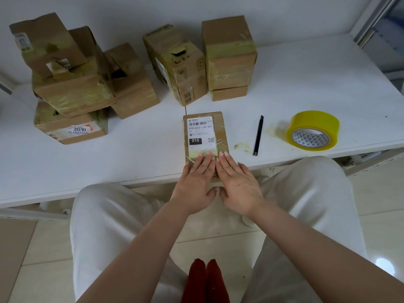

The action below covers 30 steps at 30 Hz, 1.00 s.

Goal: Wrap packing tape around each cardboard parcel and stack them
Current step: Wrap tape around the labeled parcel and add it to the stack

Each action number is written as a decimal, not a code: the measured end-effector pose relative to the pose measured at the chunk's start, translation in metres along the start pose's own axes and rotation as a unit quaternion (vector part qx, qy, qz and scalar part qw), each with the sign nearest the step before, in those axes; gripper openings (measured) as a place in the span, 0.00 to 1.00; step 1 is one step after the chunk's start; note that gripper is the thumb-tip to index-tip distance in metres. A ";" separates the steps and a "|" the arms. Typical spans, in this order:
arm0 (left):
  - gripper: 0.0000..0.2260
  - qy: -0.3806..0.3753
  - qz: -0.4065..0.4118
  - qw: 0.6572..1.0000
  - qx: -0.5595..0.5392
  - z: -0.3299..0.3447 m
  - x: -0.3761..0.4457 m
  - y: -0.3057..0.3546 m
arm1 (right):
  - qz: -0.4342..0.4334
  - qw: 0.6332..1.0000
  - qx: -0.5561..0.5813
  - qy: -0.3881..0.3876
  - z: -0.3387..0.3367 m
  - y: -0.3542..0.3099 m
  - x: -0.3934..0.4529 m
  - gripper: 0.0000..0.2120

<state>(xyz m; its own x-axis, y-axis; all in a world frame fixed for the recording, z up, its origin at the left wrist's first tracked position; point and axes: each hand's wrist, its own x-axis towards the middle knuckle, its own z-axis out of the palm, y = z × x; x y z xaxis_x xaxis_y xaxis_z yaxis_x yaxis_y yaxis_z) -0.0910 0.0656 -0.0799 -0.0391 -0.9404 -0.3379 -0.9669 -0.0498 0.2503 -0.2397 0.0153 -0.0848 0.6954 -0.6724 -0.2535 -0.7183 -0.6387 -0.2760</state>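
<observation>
**Both hands flattening tape on the labelled parcel at the worktop edge**

At the far left of the white worktop [131, 154], a loose heap of taped parcels [72, 84] is leaning in several directions on a bottom box marked 2010; it looks uneven, and adding another box there could tip it. Further right, a tall taped box [177, 64] is standing beside a neater two-box stack [228, 60] near the back wall.

In the middle, the labelled parcel [205, 134] is lying flat, its near end reaching the front edge of the worktop. The left hand [194, 178] is pressing down on that near end with straight, relaxed fingers, grasping nothing. The right hand [237, 182] is lying just beside it, fingers likewise flat on the parcel and gripping nothing. Clear tape is showing wrinkles under the fingertips, so the person is probably smoothing a strip down.

To the right, a black pen-like tool [258, 135] is lying apart from the parcel, and beyond it the yellow tape roll [312, 130] is resting on its side.

Risks from here: with the parcel so close to the edge, a hard push toward the body could slide it off into the lap. Creased tape may trap folds and peel.
</observation>
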 end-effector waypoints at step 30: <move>0.27 0.094 -0.054 0.983 -0.152 -0.022 0.026 0.015 | 0.327 0.925 -0.108 -0.161 -0.132 0.135 0.066 0.07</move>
<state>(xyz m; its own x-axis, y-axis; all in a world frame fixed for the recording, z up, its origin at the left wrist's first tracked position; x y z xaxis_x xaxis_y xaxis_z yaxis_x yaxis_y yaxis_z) -0.1010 0.0330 -0.0654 0.1342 -0.9680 -0.2118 -0.8420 -0.2241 0.4907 -0.2939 -0.1642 -0.0163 0.0558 -0.8171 -0.5738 -0.9518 -0.2171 0.2166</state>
